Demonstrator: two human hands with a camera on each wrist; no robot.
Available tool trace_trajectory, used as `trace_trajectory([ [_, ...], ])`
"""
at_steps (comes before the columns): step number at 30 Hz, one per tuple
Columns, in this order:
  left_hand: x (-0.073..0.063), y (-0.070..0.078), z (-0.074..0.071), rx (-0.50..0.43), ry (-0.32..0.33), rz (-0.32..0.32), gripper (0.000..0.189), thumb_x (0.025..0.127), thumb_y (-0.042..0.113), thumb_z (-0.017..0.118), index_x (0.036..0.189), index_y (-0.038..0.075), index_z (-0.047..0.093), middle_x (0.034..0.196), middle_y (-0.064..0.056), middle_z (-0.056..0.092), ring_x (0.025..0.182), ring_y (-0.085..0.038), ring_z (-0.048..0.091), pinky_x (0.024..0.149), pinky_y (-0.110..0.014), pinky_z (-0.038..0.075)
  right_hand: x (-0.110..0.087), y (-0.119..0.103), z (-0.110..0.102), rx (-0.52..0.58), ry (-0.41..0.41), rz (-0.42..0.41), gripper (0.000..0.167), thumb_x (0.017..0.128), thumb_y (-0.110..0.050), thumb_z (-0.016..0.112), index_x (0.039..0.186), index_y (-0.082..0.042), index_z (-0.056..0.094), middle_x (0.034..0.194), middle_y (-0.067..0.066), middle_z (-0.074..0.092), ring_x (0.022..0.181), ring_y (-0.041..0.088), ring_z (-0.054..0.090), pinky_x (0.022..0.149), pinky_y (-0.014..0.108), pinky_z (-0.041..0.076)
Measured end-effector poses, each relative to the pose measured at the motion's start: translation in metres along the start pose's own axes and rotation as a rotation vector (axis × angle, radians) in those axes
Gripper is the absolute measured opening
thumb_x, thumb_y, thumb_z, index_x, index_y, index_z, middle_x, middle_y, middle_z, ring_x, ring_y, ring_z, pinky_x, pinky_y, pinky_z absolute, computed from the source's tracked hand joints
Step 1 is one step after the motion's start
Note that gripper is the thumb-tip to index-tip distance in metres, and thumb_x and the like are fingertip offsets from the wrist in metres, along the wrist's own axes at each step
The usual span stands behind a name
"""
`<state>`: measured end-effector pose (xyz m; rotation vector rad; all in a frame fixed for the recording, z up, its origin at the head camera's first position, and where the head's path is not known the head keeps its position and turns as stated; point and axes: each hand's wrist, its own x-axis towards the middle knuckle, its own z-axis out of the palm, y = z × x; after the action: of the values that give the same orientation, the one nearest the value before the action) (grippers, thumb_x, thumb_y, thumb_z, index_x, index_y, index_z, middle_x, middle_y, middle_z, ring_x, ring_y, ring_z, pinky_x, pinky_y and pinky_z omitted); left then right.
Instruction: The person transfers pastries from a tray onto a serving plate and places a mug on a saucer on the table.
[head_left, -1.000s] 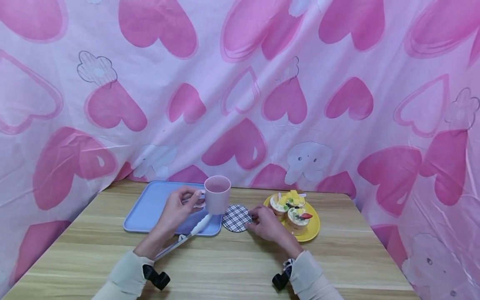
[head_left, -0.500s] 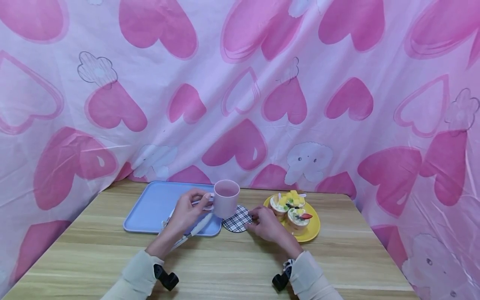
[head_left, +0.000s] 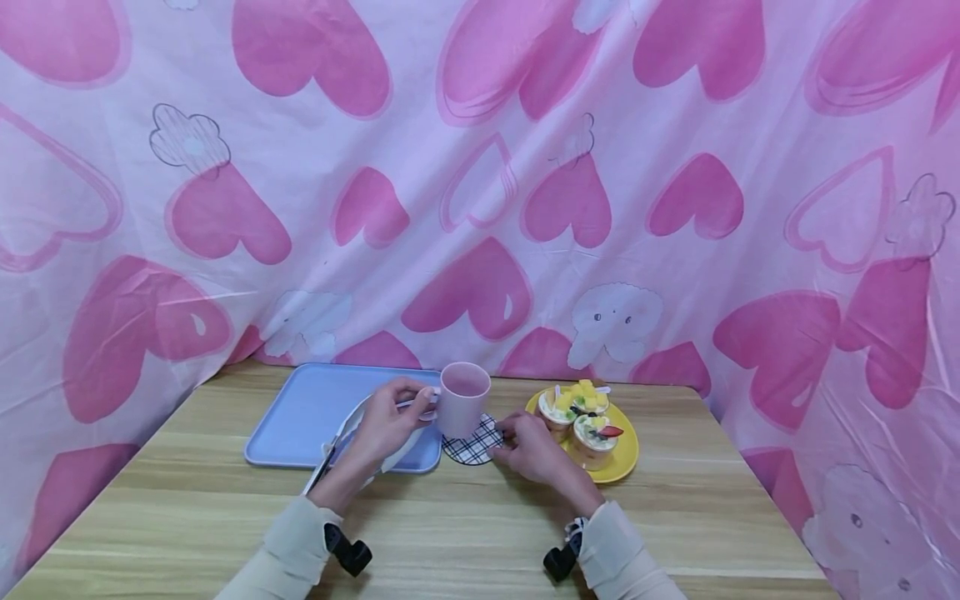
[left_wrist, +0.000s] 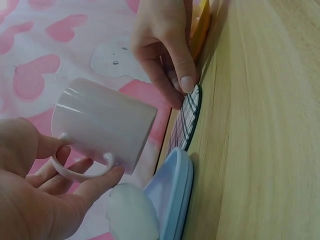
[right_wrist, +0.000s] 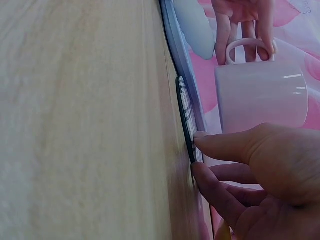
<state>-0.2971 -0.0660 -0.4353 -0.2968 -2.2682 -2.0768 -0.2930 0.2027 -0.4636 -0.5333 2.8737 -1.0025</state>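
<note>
In the head view my left hand (head_left: 390, 421) holds a pale pink mug (head_left: 463, 400) by its handle, thumb and fingers on the loop (left_wrist: 80, 175). The mug hangs tilted above a round black-and-white checked coaster (head_left: 468, 452), apart from it, covering part of it. My right hand (head_left: 532, 450) pinches the coaster's right edge, thumb (right_wrist: 225, 146) on top and a fingertip at the rim. The coaster lies beside a blue tray (head_left: 322, 400). What look like tongs, with a white tip (left_wrist: 131, 212), lie across the tray's front edge, partly hidden by my left arm.
To the right of my right hand stands a yellow plate (head_left: 628, 442) bearing several dessert cups (head_left: 594, 446) topped with cream and fruit. Everything lies on a wooden table (head_left: 660, 533). A pink heart-print curtain (head_left: 465, 292) hangs right behind the table's far edge.
My left hand has carried the mug to the right and slightly down, from over the tray's edge to over the coaster. The right hand and coaster have stayed in place.
</note>
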Motion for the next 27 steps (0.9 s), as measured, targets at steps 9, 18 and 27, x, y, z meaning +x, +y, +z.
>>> trace_trajectory([
  [9, 0.004, -0.005, 0.012, 0.026, 0.006, 0.0, 0.021, 0.106, 0.012, 0.07, 0.119, -0.005, 0.069, 0.123, -0.026, 0.075, 0.107, -0.038, 0.079, 0.091, -0.046, 0.065, -0.001, -0.002, 0.0, -0.002, 0.007, -0.001, 0.043, 0.095, -0.017, 0.085, 0.132, 0.004, 0.073, 0.125, 0.017, 0.07, 0.11, 0.025, 0.065, 0.095, 0.045, 0.06],
  [18, 0.008, -0.009, 0.021, 0.014, -0.017, -0.002, 0.019, 0.106, 0.011, 0.07, 0.117, -0.005, 0.069, 0.12, -0.026, 0.075, 0.106, -0.037, 0.079, 0.092, -0.047, 0.065, 0.001, 0.001, 0.001, -0.029, 0.022, -0.02, 0.04, 0.094, -0.018, 0.087, 0.126, 0.003, 0.076, 0.125, 0.017, 0.071, 0.109, 0.024, 0.066, 0.094, 0.044, 0.06],
  [27, 0.007, -0.013, 0.025, 0.087, -0.029, 0.017, 0.02, 0.106, 0.014, 0.071, 0.117, -0.003, 0.07, 0.122, -0.024, 0.075, 0.109, -0.039, 0.079, 0.092, -0.046, 0.065, 0.002, 0.002, 0.0, -0.009, 0.005, -0.005, 0.037, 0.095, -0.018, 0.086, 0.127, 0.0, 0.077, 0.124, 0.015, 0.071, 0.11, 0.024, 0.064, 0.096, 0.045, 0.059],
])
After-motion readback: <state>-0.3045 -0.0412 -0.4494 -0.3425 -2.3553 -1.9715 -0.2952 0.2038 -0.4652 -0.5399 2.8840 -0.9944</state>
